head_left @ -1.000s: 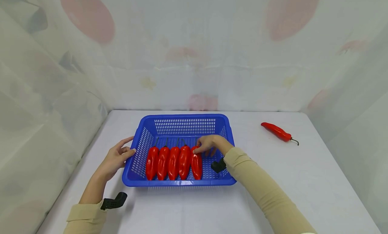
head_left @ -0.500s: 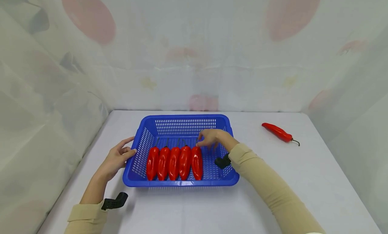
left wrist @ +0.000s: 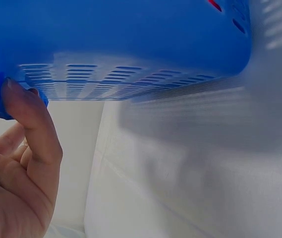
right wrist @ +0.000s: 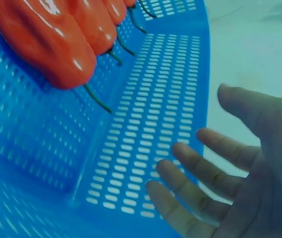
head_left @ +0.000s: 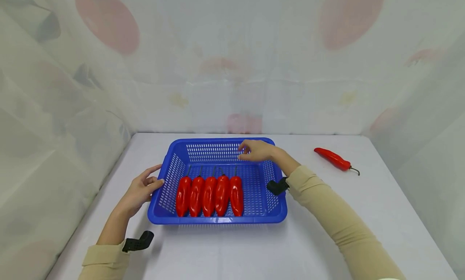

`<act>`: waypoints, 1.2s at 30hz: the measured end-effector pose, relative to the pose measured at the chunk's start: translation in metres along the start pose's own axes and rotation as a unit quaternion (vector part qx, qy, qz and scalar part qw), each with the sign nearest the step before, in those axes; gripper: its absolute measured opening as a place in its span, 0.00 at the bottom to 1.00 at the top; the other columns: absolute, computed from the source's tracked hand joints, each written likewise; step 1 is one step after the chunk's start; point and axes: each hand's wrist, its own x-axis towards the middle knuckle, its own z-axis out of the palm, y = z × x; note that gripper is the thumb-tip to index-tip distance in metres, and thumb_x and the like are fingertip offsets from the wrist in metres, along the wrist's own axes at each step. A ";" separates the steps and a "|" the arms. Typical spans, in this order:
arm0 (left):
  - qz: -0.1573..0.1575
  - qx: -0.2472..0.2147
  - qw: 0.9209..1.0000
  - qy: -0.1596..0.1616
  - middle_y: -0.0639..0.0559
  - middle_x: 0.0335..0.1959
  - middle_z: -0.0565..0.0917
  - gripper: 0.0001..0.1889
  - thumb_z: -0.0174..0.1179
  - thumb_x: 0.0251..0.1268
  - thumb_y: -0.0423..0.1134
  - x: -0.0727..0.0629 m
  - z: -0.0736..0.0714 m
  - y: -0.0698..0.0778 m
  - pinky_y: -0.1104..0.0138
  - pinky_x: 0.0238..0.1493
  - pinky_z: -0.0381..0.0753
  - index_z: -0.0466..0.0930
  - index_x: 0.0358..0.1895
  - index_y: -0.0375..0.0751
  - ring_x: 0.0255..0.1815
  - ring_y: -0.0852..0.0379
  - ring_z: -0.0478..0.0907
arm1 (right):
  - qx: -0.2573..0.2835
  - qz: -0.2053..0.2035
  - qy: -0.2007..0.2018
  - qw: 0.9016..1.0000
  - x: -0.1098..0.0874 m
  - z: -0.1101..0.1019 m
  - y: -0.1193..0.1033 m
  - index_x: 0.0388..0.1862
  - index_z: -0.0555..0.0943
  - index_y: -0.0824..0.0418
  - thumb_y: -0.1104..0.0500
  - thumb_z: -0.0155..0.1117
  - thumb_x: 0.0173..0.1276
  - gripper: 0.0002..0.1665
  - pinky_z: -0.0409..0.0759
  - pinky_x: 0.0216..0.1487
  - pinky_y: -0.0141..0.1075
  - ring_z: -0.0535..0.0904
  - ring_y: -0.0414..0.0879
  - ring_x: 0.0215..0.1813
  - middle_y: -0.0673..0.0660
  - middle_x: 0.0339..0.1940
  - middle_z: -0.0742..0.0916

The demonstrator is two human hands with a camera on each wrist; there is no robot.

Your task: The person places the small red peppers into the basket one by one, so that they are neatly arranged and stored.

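Note:
Several glossy red chilli peppers (head_left: 208, 196) lie side by side in a blue perforated basket (head_left: 218, 220), stems toward its far wall. My left hand (head_left: 137, 191) grips the basket's left rim between thumb and fingers. From below, the left wrist view shows those fingers (left wrist: 40, 134) at the rim, beside the slotted wall. Over the back right part of the basket hovers my right hand (head_left: 258, 150), holding nothing. Its spread fingers (right wrist: 193, 198) appear in the right wrist view, apart from the nearest pepper (right wrist: 46, 42). The rightmost pepper (head_left: 236, 196) stands slightly off from the others.
One more red chilli pepper (head_left: 333, 159) lies on the white table (head_left: 348, 215) to the right of the basket, stem pointing right. Pale patterned sheets (head_left: 283, 70) hang behind the table and along both sides.
My right hand has let go of the rightmost pepper and risen up and back, toward the basket's far rim. The left hand stays on the left rim.

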 end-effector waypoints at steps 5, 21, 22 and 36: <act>-0.001 0.000 1.000 -0.001 0.42 0.37 0.75 0.35 0.55 0.65 0.48 0.000 0.000 0.000 0.58 0.35 0.84 0.50 0.72 0.47 0.32 0.54 0.81 | 0.023 -0.047 0.041 0.998 -0.004 -0.012 0.006 0.60 0.69 0.64 0.51 0.57 0.66 0.27 0.74 0.57 0.45 0.76 0.54 0.54 0.62 0.53 0.80; 0.000 0.001 1.000 -0.002 0.42 0.37 0.75 0.35 0.55 0.65 0.48 -0.001 0.000 0.000 0.58 0.35 0.84 0.50 0.72 0.46 0.32 0.54 0.81 | 0.103 -0.038 0.166 0.980 -0.018 -0.040 0.049 0.60 0.70 0.60 0.53 0.54 0.68 0.24 0.73 0.58 0.48 0.72 0.54 0.59 0.59 0.58 0.77; -0.001 0.000 1.000 -0.001 0.41 0.37 0.75 0.35 0.55 0.65 0.48 -0.002 0.000 0.000 0.58 0.35 0.84 0.50 0.72 0.47 0.32 0.54 0.81 | 0.104 -0.034 0.171 0.979 -0.020 -0.042 0.052 0.60 0.70 0.60 0.53 0.54 0.68 0.24 0.73 0.58 0.48 0.72 0.54 0.59 0.59 0.58 0.77; -0.005 0.001 1.000 -0.002 0.37 0.40 0.74 0.35 0.54 0.66 0.44 0.000 -0.001 0.001 0.58 0.35 0.84 0.48 0.72 0.48 0.33 0.54 0.81 | 0.102 0.037 0.257 0.960 -0.047 -0.058 0.108 0.60 0.69 0.60 0.52 0.54 0.68 0.24 0.72 0.57 0.53 0.70 0.58 0.61 0.60 0.59 0.76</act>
